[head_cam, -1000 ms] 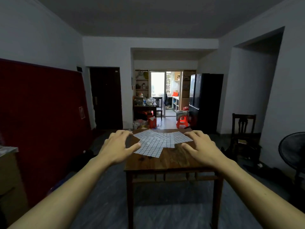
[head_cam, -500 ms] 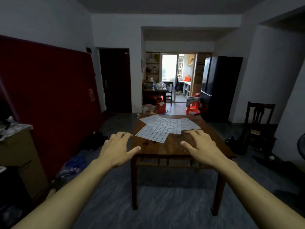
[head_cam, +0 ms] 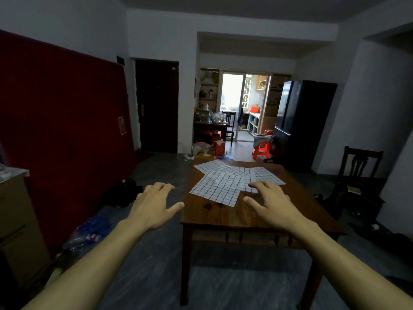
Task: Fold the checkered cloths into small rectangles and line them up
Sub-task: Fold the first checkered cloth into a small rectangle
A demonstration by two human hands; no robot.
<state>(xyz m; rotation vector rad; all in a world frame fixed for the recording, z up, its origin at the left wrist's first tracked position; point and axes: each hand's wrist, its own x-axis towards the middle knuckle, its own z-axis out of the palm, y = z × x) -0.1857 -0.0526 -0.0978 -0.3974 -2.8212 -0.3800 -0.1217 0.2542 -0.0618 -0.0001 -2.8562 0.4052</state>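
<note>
the checkered cloths [head_cam: 225,182] lie unfolded and fanned out flat on the far half of the wooden table [head_cam: 223,217], overlapping one another; how many there are cannot be told. the nearest cloth's corner points toward 6 o'clock, and the pile spreads from about 10 o'clock to 2 o'clock of the table's middle.

the left hand [head_cam: 154,205] hangs palm down in the air off the table's left edge, at about 8 o'clock from the cloths, its fingers spread and gently bent, holding nothing; the thumb tip points at the table's near left corner. the right hand [head_cam: 271,203] hangs palm down above the table's near right part, at about 4 o'clock from the pile's middle, fingers spread and lightly curved, gripping nothing. its fingertips [head_cam: 253,185] overlap the cloths' right edge in the view; whether they touch the fabric cannot be told.

beyond the table, at 12 o'clock, an open doorway [head_cam: 234,101] shows a bright room. a black fridge [head_cam: 297,124] stands at 1 o'clock, a dark wooden chair [head_cam: 359,166] at 3 o'clock, and a red panel [head_cam: 62,113] leans on the wall at 9 o'clock. an orange stool [head_cam: 260,149] sits by the fridge.
</note>
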